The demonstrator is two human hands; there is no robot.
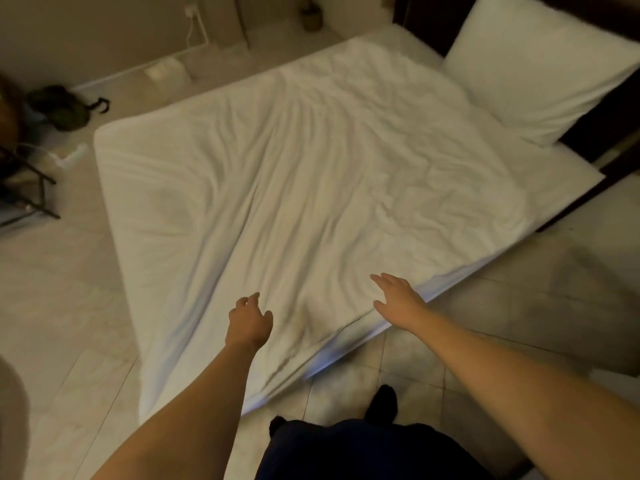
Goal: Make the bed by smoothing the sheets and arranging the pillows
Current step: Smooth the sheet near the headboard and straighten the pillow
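The right hand [398, 301] is out flat, fingers straight and a little apart, low over the near edge of the sheet [311, 174]. Whether the palm presses the cloth or hangs just above it, I cannot tell. The left hand [248, 322] reaches out beside it, a little further in from the edge, with its fingers loosely bent and nothing between them.

The sheet lies spread over most of the mattress [117, 174], white and thin, with long creases fanning away from the hands and a tangle of smaller ones toward the far end. I judge it light and limp: it won't hold a shape, and it should slide easily over the mattress, so a tug at one spot drags folds across the whole spread. The hem and corners look like the places to pinch and pull taut. Flat palms sweeping outward should then take out what remains.

The pillow [533, 64] leans at the far right against the dark headboard [606, 116]. It looks plump, soft and easy to lift, best taken by its two short ends.

By my count there are two hands, one sheet, one mattress and one pillow in sight. A dark backpack [64, 105] sits on the tiled floor [69, 271] to the left.
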